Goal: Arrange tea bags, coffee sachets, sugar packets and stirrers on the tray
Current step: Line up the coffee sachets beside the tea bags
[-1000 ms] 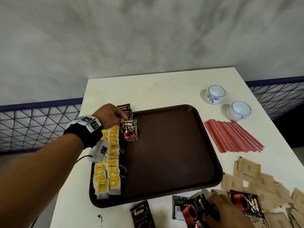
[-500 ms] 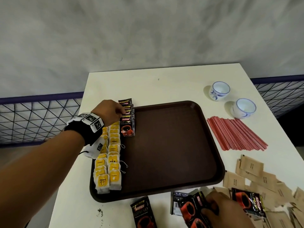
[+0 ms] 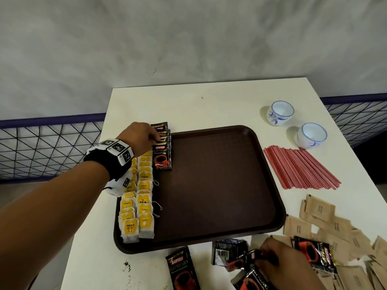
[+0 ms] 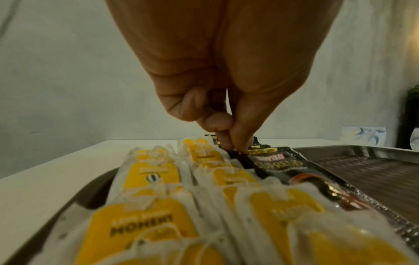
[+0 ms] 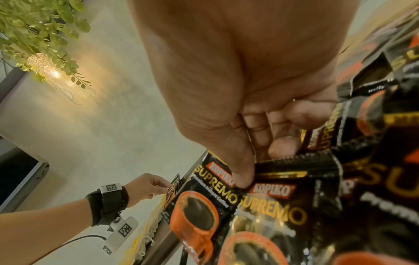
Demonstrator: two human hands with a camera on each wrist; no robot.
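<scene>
Coffee sachets, black and shiny with an orange cup printed on them (image 3: 163,149), lie in a short overlapping row at the far left corner of the dark brown plastic tray (image 3: 217,185). The left hand (image 3: 140,138) pinches the edge of one of these sachets between thumb and fingertips (image 4: 238,143). Just beside that row, nearer the left rim, yellow-and-white paper tea bags (image 3: 138,197) lie in two neat lines running to the tray's near edge. The rest of the tray floor is bare.

On the white table (image 3: 188,105), in front of the tray's near edge, more black coffee sachets (image 3: 182,271) lie loose. The right hand (image 3: 280,264) is down among them, and its thumb and fingers (image 5: 240,175) grip one sachet (image 5: 267,200) by its top edge.

To the right of that pile, flat brown paper sugar packets (image 3: 320,212) are scattered near the table's right edge. Thin red plastic stirrers (image 3: 299,166) lie side by side on the table, right of the tray. Behind them stand two small white cups with blue marks (image 3: 280,113).
</scene>
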